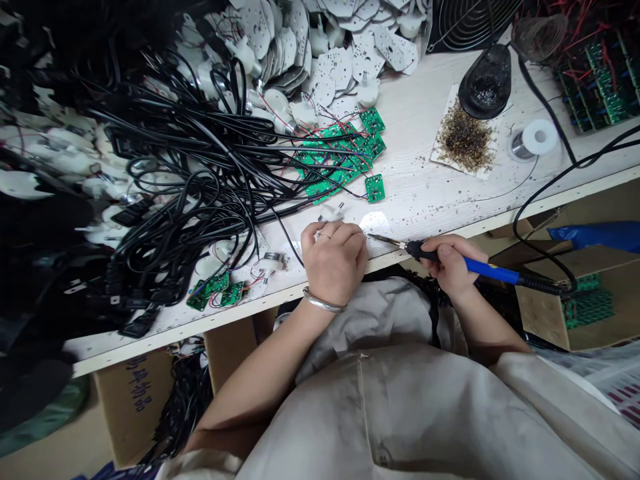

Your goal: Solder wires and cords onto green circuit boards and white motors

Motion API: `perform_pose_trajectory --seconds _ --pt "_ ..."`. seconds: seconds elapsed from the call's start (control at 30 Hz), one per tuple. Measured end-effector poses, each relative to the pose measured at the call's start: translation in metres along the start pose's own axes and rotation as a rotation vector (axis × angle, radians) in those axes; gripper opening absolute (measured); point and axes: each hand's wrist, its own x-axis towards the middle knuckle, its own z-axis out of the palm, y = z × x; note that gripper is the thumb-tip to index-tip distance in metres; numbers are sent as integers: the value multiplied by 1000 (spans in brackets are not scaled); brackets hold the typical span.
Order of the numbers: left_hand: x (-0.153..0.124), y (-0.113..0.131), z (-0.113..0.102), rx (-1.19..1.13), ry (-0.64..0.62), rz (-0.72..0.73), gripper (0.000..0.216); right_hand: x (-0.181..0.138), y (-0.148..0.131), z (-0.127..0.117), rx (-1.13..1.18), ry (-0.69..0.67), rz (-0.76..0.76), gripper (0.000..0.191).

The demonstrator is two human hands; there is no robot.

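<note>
My right hand (453, 263) is wrapped round the blue handle of a soldering iron (487, 270). The iron's tip points left, over or against a white plate (376, 225) with small dots on it. Beside that plate, at the bench edge, my left hand (334, 257) lies with its fingers curled under. What its fingertips pinch, if anything, is hidden behind the knuckles. A small whitish metal-ended part (333, 212) lies just beyond this hand. A black cable (287, 233) runs down to the hand's left side.
Tangled black cables (200, 153) and green circuit boards (340, 160) cover the bench's left and middle. White plates (340, 67) are heaped behind. At right are a solder spool (535, 139), a pad of brown crumbs (465, 140), a fan (473, 23) and a cardboard box (543, 310) below the edge.
</note>
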Motion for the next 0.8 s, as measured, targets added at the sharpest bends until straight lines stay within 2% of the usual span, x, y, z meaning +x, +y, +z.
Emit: perform_pose_trajectory --seconds 0.13,0.33,0.6,0.7,0.8 --pt "0 0 -1 -1 -12 -1 12 -1 1 4 162 113 33 24" --pt "0 -1 0 -2 -16 5 11 -1 6 2 182 93 55 24" --pt "-3 0 -2 39 -3 52 9 -2 9 4 194 98 -22 24" --pt "-12 -10 -10 112 -27 118 14 -1 9 6 214 141 -50 25" --pt "-29 -33 -26 176 -45 236 16 0 11 6 247 149 -87 22"
